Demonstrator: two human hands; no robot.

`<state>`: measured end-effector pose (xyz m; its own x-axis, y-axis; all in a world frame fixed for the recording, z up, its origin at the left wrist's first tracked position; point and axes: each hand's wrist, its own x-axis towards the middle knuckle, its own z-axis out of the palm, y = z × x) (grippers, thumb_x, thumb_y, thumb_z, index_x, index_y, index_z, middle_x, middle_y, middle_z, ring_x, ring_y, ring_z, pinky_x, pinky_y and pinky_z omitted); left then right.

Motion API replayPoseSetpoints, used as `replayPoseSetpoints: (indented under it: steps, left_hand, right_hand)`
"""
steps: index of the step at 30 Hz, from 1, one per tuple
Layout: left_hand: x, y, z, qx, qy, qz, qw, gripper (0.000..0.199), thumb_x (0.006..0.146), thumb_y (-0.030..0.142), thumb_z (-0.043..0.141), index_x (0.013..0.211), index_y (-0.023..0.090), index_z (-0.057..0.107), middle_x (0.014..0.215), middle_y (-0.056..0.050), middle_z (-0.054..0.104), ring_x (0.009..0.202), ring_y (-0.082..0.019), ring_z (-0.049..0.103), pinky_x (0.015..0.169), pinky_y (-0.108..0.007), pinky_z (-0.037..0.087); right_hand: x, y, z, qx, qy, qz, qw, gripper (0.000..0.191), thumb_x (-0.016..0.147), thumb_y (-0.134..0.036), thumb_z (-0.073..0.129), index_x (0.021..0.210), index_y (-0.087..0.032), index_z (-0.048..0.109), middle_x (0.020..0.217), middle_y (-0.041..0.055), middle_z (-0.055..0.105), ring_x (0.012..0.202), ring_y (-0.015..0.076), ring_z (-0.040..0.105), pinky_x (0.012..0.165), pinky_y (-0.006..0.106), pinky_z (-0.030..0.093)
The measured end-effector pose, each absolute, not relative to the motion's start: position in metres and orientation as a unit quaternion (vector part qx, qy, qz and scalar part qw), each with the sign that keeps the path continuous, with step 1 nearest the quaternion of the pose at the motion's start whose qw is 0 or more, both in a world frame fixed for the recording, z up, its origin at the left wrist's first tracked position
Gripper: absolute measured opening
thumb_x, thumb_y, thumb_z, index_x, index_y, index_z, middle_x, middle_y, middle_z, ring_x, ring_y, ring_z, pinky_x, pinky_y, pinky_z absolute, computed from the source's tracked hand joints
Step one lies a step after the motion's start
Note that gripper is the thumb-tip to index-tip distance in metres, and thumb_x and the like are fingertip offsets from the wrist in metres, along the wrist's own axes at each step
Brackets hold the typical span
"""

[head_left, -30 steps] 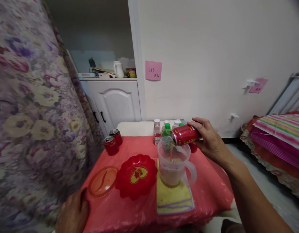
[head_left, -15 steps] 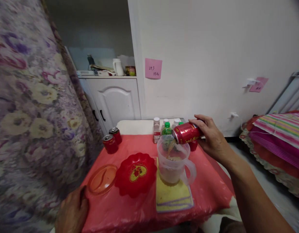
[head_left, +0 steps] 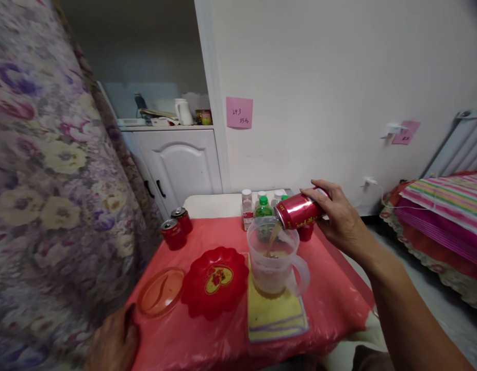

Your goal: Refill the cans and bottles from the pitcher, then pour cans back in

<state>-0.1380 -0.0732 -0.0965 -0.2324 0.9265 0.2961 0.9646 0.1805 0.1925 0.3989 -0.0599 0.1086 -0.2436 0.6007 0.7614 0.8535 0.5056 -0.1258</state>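
My right hand grips a red drink can, tilted with its mouth low to the left. A brown stream runs from it into a clear plastic jug, whose handle points right. Some liquid shows in the bottom of the jug. Under the jug lies a folded yellow cloth. My left hand rests at the table's near left edge, holding nothing visible, close to an orange plastic lid. Between lid and jug sits a red scalloped plate.
Two red cans, one nearer and one behind, stand at the left. Behind the jug are a green-capped bottle and several white-capped ones. Another red container is partly hidden under the tilted can. A floral curtain hangs at the left.
The view has shifted slightly. The can stays tilted over the jug, and liquid keeps flowing from it. My left hand stays at the table edge.
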Motion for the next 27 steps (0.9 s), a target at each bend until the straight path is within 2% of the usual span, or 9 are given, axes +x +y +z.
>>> replayPoseSetpoints:
  steps: [13, 21, 27]
  left_hand:
    - [-0.138, -0.074, -0.096, -0.621, -0.763, -0.174, 0.054, 0.055, 0.093, 0.034, 0.025, 0.128, 0.005, 0.056, 0.121, -0.021, 0.065, 0.112, -0.033, 0.061, 0.1, -0.045, 0.047]
    - [-0.14, -0.073, -0.101, -0.621, -0.763, -0.17, 0.064, 0.052, 0.093, 0.033, 0.025, 0.126, 0.008, 0.057, 0.122, -0.019, 0.066, 0.112, -0.032, 0.062, 0.101, -0.043, 0.046]
    - [-0.142, -0.073, -0.106, -0.623, -0.757, -0.181, 0.075, 0.051, 0.095, 0.032, 0.025, 0.127, 0.008, 0.056, 0.124, -0.019, 0.065, 0.114, -0.032, 0.061, 0.1, -0.045, 0.047]
  right_hand:
    - [0.401, -0.063, 0.111, -0.472, -0.775, -0.169, 0.385, 0.066, 0.085, -0.006, 0.056, 0.142, -0.035, 0.044, 0.146, 0.0129, 0.04, 0.133, 0.0347, 0.046, 0.104, 0.057, 0.049]
    - [0.396, -0.068, 0.114, -0.473, -0.77, -0.175, 0.39, 0.065, 0.086, -0.002, 0.05, 0.142, -0.036, 0.044, 0.146, 0.0125, 0.04, 0.134, 0.0339, 0.045, 0.103, 0.058, 0.05]
    - [0.396, -0.067, 0.114, -0.486, -0.776, -0.187, 0.355, 0.06, 0.087, -0.004, 0.052, 0.141, -0.031, 0.046, 0.147, 0.0148, 0.039, 0.134, 0.034, 0.045, 0.103, 0.056, 0.05]
